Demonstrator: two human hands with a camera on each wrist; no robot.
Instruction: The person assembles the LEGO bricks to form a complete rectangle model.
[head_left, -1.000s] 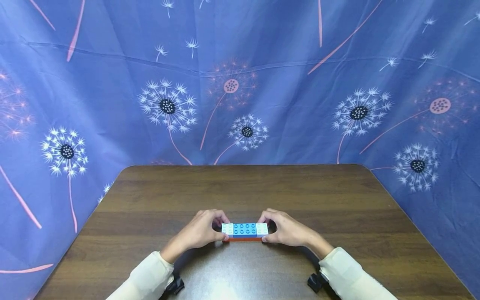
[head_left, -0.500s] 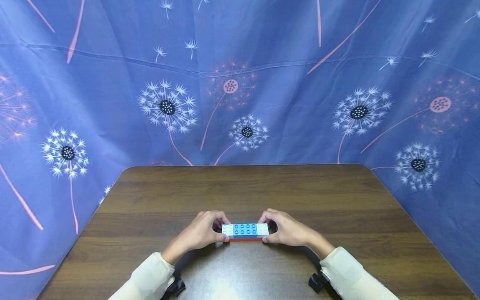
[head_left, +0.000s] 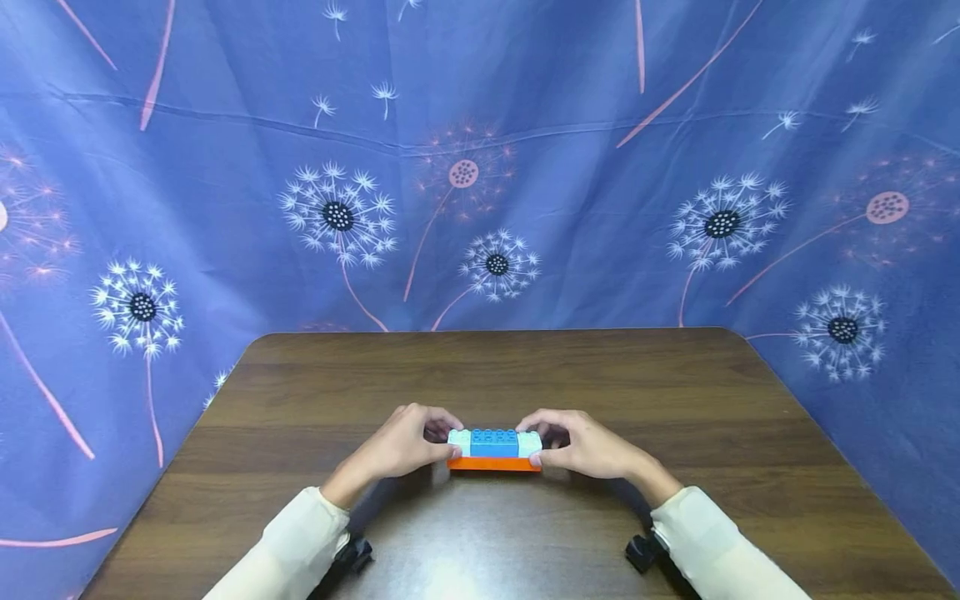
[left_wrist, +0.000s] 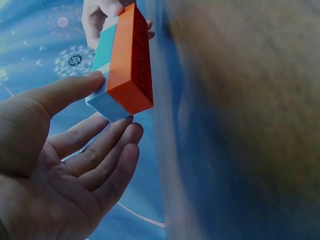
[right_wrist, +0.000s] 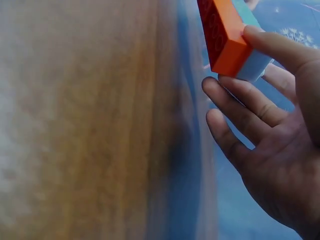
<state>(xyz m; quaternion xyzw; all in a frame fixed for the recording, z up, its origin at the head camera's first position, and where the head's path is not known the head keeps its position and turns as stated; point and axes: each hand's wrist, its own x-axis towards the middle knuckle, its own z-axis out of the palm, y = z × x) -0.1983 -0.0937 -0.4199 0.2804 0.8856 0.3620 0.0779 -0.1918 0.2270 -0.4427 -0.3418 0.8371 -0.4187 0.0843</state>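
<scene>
A long orange brick (head_left: pixel 494 463) forms the base of a small toy-brick stack. On top sit a blue studded brick (head_left: pixel 494 448) in the middle and a white brick at each end, one left (head_left: pixel 465 445) and one right (head_left: pixel 528 446). My left hand (head_left: pixel 401 446) pinches the left white end between thumb and fingers. At the opposite end, my right hand (head_left: pixel 592 447) pinches the right white brick the same way. The wrist views show the hollow underside of the orange brick (left_wrist: pixel 129 55), raised off the table. The lower fingers of both hands are spread loosely beneath.
The stack is held above a brown wooden table (head_left: pixel 480 375) with rounded far corners. Behind it hangs a blue cloth (head_left: pixel 585 183) printed with dandelions. Black wrist devices (head_left: pixel 356 554) show below both pale sleeves (head_left: pixel 288 542).
Both hands have lifted the brick stack up from the table and tipped it slightly, so more of the orange front face shows now.
</scene>
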